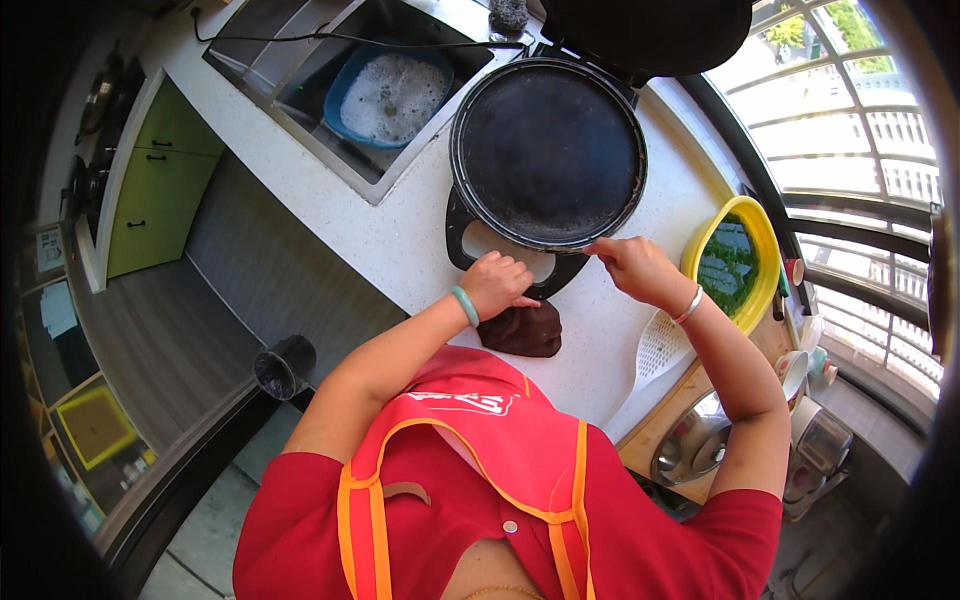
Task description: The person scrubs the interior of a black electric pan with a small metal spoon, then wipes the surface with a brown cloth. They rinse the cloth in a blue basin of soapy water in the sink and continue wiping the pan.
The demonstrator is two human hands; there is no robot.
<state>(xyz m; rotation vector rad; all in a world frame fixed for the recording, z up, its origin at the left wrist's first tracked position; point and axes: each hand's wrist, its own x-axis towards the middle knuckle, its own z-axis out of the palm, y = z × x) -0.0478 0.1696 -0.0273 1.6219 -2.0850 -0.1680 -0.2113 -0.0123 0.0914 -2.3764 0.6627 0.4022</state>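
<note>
A black electric griddle (551, 150) lies open on the white worktop, its round plate bare and its lid (649, 34) tilted back. My left hand (496, 286) is curled over the front handle (456, 225) at its near left. Just under that hand, a dark brown cloth (521, 330) lies crumpled against the worktop's near side. At the plate's front right, the fingertips of my right hand (641, 268) touch the rim. Its fingers are bent in, and whether they pinch anything is hidden.
A sink (300, 82) at the upper left holds a blue basin (334, 112) of suds. On the right stand a yellow basin (766, 255) with chopped greens, a white perforated scoop (660, 349), a wooden board (637, 442) and a steel bowl (686, 442). A cord (390, 41) crosses the sink.
</note>
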